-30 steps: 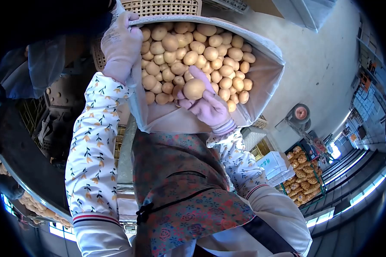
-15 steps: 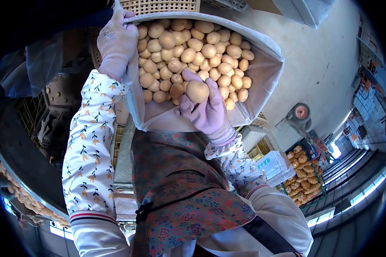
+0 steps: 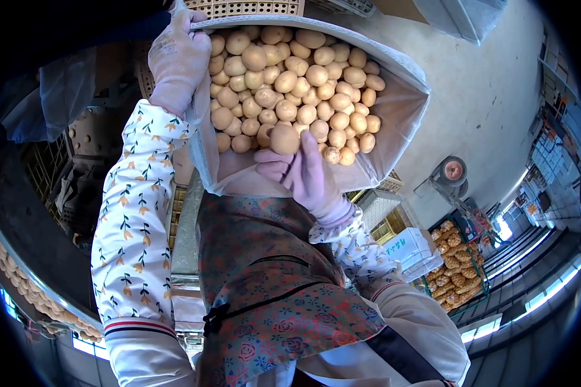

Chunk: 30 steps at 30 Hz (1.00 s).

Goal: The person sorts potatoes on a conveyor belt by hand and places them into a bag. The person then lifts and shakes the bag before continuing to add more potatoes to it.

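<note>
A box (image 3: 414, 90) with a white liner stands in front of me, filled with round yellow-brown potatoes (image 3: 316, 75). My left hand (image 3: 179, 57), in a pale glove, is closed on the box's upper left edge, where the liner folds over. My right hand (image 3: 311, 179), in a pale purple glove, is over the near side of the box. Its fingertips hold one larger potato (image 3: 284, 139) just above the pile. Bare liner (image 3: 235, 177) shows along the near side, below the potatoes.
A beige perforated crate (image 3: 245, 8) is beyond the box. At the right are a wheel (image 3: 453, 169), a white carton (image 3: 408, 248) and mesh sacks (image 3: 455, 264) of produce. A dark curved surface (image 3: 32, 213) edged by many potatoes (image 3: 39, 290) lies at the left.
My right hand has shifted slightly left and turned, taking the held potato left with it. My left hand keeps its grip on the box edge.
</note>
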Motion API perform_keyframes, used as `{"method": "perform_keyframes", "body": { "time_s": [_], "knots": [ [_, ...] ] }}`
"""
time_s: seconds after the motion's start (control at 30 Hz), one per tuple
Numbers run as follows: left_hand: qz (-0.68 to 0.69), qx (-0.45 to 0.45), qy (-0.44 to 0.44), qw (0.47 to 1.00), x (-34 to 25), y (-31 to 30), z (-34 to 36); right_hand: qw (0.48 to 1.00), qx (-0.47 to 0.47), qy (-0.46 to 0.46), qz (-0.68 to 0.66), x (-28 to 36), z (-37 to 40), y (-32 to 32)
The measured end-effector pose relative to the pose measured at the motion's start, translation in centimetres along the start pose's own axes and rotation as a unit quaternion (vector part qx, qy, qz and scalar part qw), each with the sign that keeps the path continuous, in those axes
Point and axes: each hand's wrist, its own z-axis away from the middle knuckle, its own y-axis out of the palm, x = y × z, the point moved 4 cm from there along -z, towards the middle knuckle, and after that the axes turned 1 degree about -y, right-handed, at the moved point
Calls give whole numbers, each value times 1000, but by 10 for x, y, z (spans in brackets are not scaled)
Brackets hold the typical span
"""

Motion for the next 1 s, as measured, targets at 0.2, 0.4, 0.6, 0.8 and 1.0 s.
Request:
{"method": "perform_keyframes", "body": {
  "time_s": [0.2, 0.4, 0.6, 0.8, 1.0],
  "knots": [
    [3, -14, 13, 1000, 10, 0, 0, 744, -428, -212, 467, 15, 79, -126],
    [169, 46, -44, 984, 31, -6, 167, 810, -461, 76, 355, -17, 119, -253],
    [366, 307, -514, 713, 55, 31, 286, 935, -340, 99, 1, -47, 94, -245],
    [485, 178, -412, 751, 16, -35, 203, 963, -238, 11, 123, 73, 100, -178],
    [438, 203, -504, 716, 33, 7, 242, 952, -282, 116, -19, 31, 82, -222]
  ]
}}
